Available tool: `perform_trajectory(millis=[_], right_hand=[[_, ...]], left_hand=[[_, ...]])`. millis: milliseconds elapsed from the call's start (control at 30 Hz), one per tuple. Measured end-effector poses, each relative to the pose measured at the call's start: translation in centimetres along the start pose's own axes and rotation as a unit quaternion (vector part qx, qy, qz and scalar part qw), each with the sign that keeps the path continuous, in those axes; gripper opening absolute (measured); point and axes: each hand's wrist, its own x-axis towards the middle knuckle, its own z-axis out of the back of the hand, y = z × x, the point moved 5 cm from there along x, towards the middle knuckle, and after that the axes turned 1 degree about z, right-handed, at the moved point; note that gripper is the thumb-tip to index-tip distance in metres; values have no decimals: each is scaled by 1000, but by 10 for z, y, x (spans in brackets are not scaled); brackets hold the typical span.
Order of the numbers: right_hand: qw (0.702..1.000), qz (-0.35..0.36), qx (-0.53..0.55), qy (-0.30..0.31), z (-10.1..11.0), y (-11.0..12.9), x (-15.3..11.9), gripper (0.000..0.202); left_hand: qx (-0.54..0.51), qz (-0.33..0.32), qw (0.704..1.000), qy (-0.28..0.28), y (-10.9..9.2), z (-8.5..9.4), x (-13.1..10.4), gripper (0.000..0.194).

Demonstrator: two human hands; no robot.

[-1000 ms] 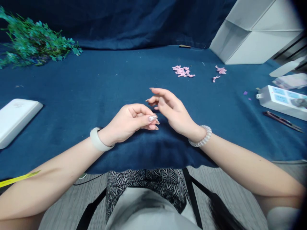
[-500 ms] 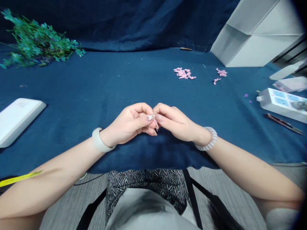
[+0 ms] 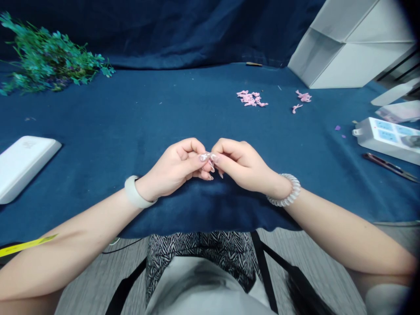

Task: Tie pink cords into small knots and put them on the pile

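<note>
My left hand (image 3: 179,166) and my right hand (image 3: 241,165) meet above the front part of the blue cloth (image 3: 183,109). Both are closed in a pinch, with thumb tips and fingertips touching each other. Whatever sits between the fingertips is too small and too covered to make out. Farther back on the cloth lies a cluster of small pink knotted pieces (image 3: 251,99). To its right are a smaller pink clump (image 3: 303,96) and a single pink piece (image 3: 296,108).
Green artificial foliage (image 3: 55,61) lies back left, above a white power bank (image 3: 28,166). At right are a white power strip (image 3: 390,136), dark thread snips (image 3: 390,167) and a clear case (image 3: 400,111). A white box unit (image 3: 348,65) stands back right.
Both pinching hands have risen slightly, and the fingertips have shifted against each other. My right hand's lower fingers now show apart from the left ones. The pink pieces lie as before.
</note>
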Motion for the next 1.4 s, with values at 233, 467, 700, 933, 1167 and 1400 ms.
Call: perform_trajectory(millis=[233,467,700,933,1167,1400], right_hand=[[999,-29,-22,-12,6,-4,3,22],[974,82,-200,-62,10,8,1,14],[900,205,-376,-79,2,18,-4,21],[819,275,-501,-56,-6,18,-7,34],[848,242,-471,19,-6,17,-3,41],[918,198,-344,-31,3,11,-5,21]], left_hand=[[67,-18,996,-50,-2,6,0,23],[105,-53,988,-98,-6,6,-2,21],[118,-61,983,-125,-5,8,-3,19],[101,-60,981,-152,-3,7,-1,17],[89,-33,982,-161,0,7,-1,21],[95,-56,982,-156,-4,10,0,20]])
